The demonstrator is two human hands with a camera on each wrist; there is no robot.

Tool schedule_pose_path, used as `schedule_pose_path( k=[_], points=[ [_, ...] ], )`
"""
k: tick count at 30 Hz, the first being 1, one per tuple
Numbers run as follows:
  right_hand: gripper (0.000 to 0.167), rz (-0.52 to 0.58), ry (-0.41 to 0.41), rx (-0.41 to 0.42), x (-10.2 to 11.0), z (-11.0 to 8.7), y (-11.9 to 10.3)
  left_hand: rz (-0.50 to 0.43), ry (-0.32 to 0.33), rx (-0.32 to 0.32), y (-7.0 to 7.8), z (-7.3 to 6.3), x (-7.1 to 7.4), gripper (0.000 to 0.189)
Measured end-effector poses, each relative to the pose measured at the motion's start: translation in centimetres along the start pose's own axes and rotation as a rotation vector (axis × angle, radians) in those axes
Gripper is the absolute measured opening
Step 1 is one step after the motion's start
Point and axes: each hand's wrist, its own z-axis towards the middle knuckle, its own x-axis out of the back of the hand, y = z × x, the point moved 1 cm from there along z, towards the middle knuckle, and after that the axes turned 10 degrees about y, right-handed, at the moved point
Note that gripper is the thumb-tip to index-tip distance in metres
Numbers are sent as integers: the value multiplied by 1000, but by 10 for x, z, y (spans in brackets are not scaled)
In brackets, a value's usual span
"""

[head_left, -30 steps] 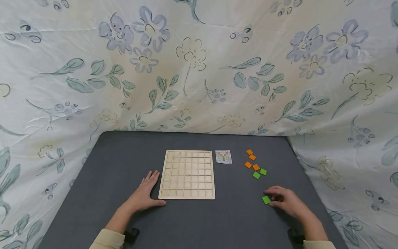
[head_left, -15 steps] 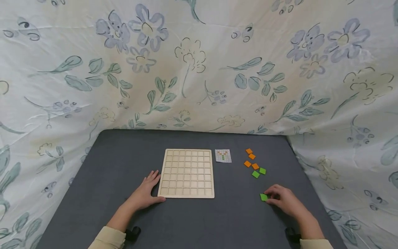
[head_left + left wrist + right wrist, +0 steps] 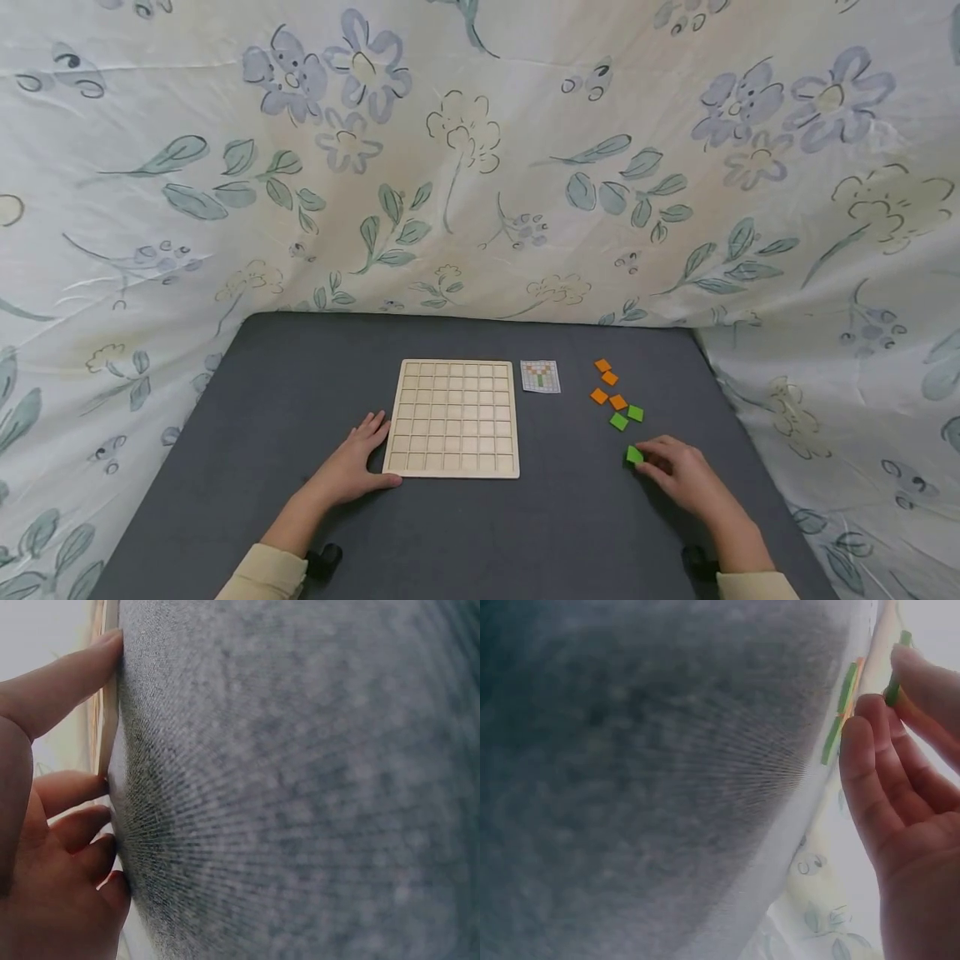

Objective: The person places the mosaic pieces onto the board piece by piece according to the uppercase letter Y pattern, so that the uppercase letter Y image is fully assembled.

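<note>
grey table [image 3: 570,525], left hand [image 3: 351,467] splayed against the grid board [image 3: 452,419], probably to steady it. right hand [image 3: 682,475] is pinching a green tile [image 3: 633,455], likely for finer control.

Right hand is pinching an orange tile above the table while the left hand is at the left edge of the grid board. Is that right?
Not quite: the tile pinched by the right hand is green, not orange, as the head view shows. The left hand is indeed at the left edge of the grid board.
</note>
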Motion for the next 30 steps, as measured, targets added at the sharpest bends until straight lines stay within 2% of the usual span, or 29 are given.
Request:
schedule_pose_path(
  k=[8, 30],
  points=[
    [30, 7, 106, 102, 5, 2, -7, 7, -8, 18, 1, 0, 1, 103],
    [27, -36, 85, 132, 5, 12, -26, -28, -9, -1, 0, -2, 4, 103]
  ],
)
